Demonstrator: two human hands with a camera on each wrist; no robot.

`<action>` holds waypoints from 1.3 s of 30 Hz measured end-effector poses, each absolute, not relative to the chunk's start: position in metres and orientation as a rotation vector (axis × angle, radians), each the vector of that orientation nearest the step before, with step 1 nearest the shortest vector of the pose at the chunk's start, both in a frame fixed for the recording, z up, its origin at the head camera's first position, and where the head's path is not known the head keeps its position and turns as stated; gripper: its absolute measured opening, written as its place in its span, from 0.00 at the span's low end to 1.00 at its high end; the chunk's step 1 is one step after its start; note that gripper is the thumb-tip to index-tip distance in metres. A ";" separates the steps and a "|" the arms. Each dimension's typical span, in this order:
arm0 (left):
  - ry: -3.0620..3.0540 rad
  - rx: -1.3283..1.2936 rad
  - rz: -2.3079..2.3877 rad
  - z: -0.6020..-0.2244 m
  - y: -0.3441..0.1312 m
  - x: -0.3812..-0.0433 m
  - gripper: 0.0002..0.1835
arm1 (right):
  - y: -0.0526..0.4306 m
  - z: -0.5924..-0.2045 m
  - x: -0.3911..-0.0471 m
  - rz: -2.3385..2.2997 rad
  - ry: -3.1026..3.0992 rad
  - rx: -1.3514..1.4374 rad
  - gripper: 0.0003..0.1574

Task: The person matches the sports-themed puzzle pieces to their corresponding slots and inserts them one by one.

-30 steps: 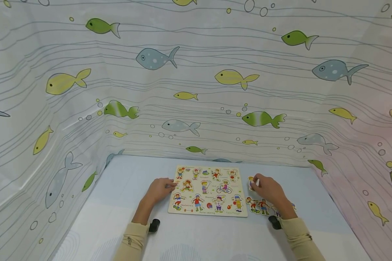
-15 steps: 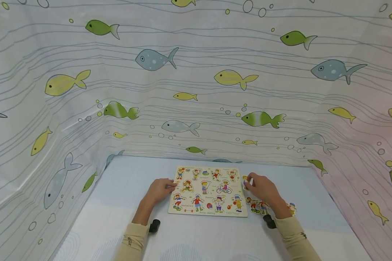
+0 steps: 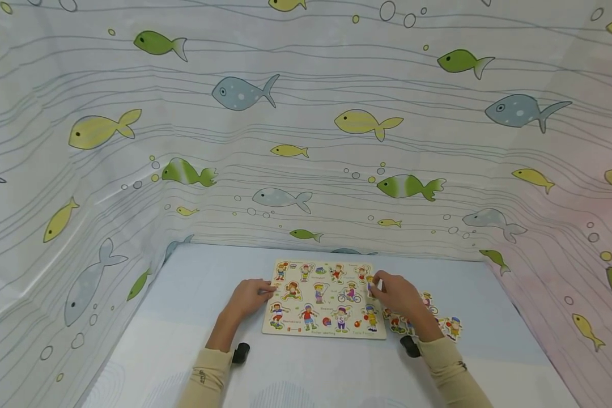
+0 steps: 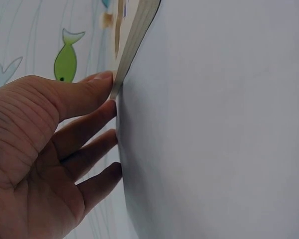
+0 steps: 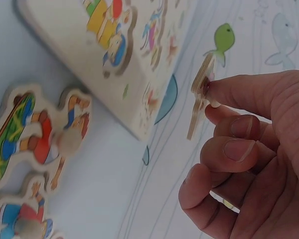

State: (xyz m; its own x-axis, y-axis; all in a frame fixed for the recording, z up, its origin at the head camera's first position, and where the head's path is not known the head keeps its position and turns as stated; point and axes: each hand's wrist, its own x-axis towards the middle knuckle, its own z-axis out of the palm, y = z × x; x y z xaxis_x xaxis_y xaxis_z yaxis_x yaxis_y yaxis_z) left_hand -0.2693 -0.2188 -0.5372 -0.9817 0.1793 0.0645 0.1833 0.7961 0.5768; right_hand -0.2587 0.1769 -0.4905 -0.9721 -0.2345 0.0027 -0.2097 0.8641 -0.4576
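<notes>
The wooden puzzle board (image 3: 296, 331), printed with children playing sports, lies flat on the table. My left hand (image 3: 254, 296) rests at its left edge; in the left wrist view the thumb (image 4: 89, 93) touches the board's edge, the other fingers extended beside it. My right hand (image 3: 399, 292) pinches a wooden puzzle piece (image 5: 199, 99) between thumb and forefinger. In the right wrist view the piece is seen edge-on, the remaining fingers curled below. It overlaps the board's right side in the head view.
Several loose puzzle pieces, among them a skateboarder piece (image 5: 40, 134) and a blue-capped figure piece (image 3: 453, 327), lie right of the board, partly hidden under my right forearm. A fish-patterned sheet (image 3: 306, 170) stands behind the pale table (image 3: 194, 266).
My right hand has carried the puzzle piece leftward from beside the board to over its right edge, uncovering more loose pieces. The left hand stays in place.
</notes>
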 end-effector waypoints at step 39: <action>-2.969 -0.311 -0.933 -0.540 -0.220 -0.271 0.10 | 0.112 -0.486 -0.266 -0.651 3.010 -0.572 0.10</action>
